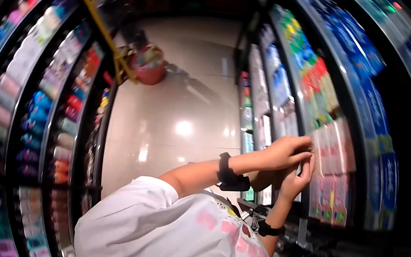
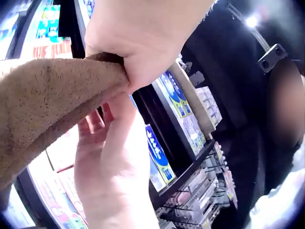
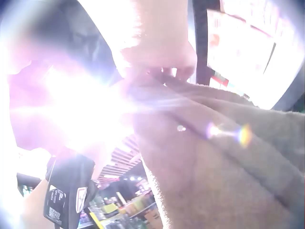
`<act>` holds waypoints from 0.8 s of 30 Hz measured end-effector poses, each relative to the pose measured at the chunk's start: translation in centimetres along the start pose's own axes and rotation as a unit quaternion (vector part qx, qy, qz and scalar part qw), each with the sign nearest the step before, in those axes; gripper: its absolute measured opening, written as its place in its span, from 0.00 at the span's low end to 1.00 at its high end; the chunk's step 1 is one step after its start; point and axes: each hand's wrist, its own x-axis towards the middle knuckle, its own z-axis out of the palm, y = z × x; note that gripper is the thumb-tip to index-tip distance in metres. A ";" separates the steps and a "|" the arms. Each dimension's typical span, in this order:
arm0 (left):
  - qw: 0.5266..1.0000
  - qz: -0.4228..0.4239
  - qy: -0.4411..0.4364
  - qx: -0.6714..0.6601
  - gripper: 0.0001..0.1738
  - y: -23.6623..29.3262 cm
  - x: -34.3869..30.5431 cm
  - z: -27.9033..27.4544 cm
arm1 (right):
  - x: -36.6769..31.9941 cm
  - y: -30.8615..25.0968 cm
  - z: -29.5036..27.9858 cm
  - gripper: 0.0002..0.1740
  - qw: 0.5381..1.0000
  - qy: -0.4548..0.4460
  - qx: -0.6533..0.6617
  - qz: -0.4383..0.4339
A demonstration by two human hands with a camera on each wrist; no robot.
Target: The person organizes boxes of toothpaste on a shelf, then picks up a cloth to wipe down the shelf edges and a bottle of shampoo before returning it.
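A brown cloth (image 1: 265, 179) hangs beneath the two hands, mostly hidden by the forearm in the head view. My left hand (image 1: 283, 154) comes across from the left; my right hand (image 1: 296, 183) reaches up from below, and they meet at the cloth. In the left wrist view my left hand (image 2: 136, 45) holds the gathered cloth (image 2: 62, 93) from above, while my right hand (image 2: 114, 157) has its thumb at the cloth's edge and fingers partly behind it. The right wrist view has my right hand (image 3: 157, 45) pinching the cloth (image 3: 190, 167); glare washes out the left side.
Shelves of pink packs (image 1: 337, 147) and blue packs (image 1: 376, 108) stand beside the hands. Another shelf of bottles (image 1: 40, 110) lines the left. Tiled floor (image 1: 176, 108) runs between them, with a red basket (image 1: 149, 72) farther up. Small hanging packs (image 2: 200, 195) are below.
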 end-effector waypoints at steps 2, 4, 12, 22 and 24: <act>0.996 0.005 0.041 0.077 0.11 0.3 -1.4 -4.1 | -0.9 0.9 4.6 0.16 0.970 -0.097 0.214 0.064; 0.990 -0.026 0.081 0.111 0.10 1.0 -2.8 -8.1 | -1.8 -0.5 9.1 0.17 0.880 -0.153 0.419 0.165; 0.934 -0.144 0.275 0.178 0.09 4.3 -8.7 -20.0 | -2.4 -5.3 22.7 0.27 0.763 -0.573 0.295 -0.051; 0.890 -0.170 0.379 0.187 0.06 0.0 -9.0 -34.1 | -3.6 -6.2 41.6 0.19 0.652 -0.692 0.310 -0.003; 0.876 -0.164 0.386 0.237 0.07 -0.6 -8.2 -38.5 | -1.6 -6.9 45.4 0.16 0.610 -0.737 0.291 0.002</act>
